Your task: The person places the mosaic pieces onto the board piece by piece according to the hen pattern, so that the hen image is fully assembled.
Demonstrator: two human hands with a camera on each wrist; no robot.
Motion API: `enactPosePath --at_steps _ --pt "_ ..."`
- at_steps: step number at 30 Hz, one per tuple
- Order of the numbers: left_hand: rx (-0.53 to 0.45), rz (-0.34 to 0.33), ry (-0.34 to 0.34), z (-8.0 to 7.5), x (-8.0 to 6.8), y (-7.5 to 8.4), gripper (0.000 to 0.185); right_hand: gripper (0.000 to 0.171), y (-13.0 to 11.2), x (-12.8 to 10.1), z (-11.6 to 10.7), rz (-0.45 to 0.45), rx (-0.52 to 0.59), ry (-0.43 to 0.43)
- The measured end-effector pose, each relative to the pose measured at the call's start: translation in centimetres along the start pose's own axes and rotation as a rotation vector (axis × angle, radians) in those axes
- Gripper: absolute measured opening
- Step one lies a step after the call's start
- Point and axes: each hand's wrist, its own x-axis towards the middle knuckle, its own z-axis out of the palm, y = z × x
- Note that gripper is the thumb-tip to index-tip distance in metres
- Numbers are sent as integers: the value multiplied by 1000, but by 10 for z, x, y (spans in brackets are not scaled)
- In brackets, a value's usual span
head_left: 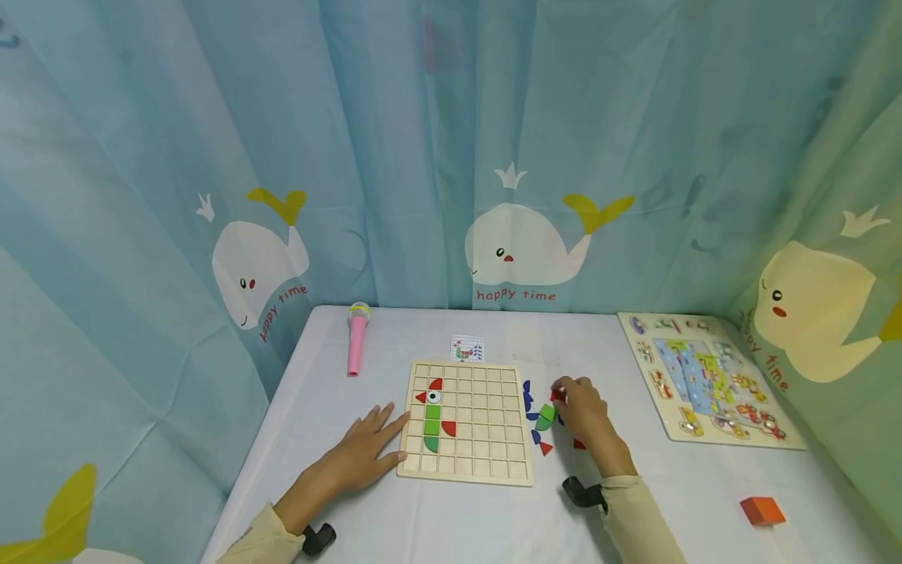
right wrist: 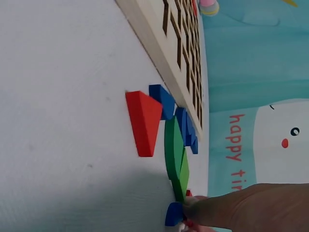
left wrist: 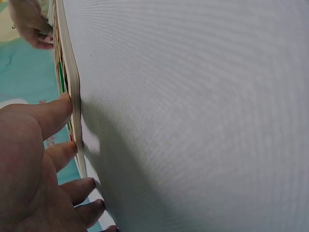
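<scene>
While the left hand (head_left: 366, 450) lies flat on the bench (head_left: 676, 501), fingers straight and spread, its fingertips (left wrist: 65, 104) touch the left edge of the wooden grid board (head_left: 486, 439) from the nine o'clock side; its grip is fully open and has hold of nothing. Right hand (head_left: 581, 411): at three o'clock of the board, fingers curled down over a small red piece (head_left: 557, 395) among the loose pieces; the grip is nearly closed, pinching that piece at the fingertips, though the wrist view shows only one finger pressed against the pile. Loose pieces, just beside the board's right edge: blue pieces (head_left: 527, 392), a green piece (head_left: 545, 417), a red triangle (head_left: 546, 448); in the right wrist view the red triangle (right wrist: 143, 121) lies flat, touching a blue piece (right wrist: 163, 99), with green pieces (right wrist: 175, 150) stacked on edge beside it. On the board, left columns: a figure of red, green and one white piece with a black dot (head_left: 434, 415). At twelve o'clock of the board: a small printed card (head_left: 467, 348). At ten o'clock: a pink toy microphone (head_left: 357, 338), lying down. At two o'clock, well apart: a picture puzzle board (head_left: 708, 380). At four o'clock, near the bench edge: an orange block (head_left: 762, 511). Behind the bench: a blue curtain with whales (head_left: 524, 243).
</scene>
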Motion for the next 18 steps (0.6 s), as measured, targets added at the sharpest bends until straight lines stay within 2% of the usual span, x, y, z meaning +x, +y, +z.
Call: enactPosePath --at_steps 5,10,13,18 --pt "-5 2 -3 -2 -1 2 66 32 -1 4 3 -3 8 2" --pt "-8 3 -3 -4 -1 3 66 31 -8 4 5 -32 34 51" --pt "-7 5 -3 -3 -1 2 66 30 -17 1 8 -80 47 65" --pt "-12 8 -2 -3 -1 1 66 29 -40 -12 17 -208 86 30"
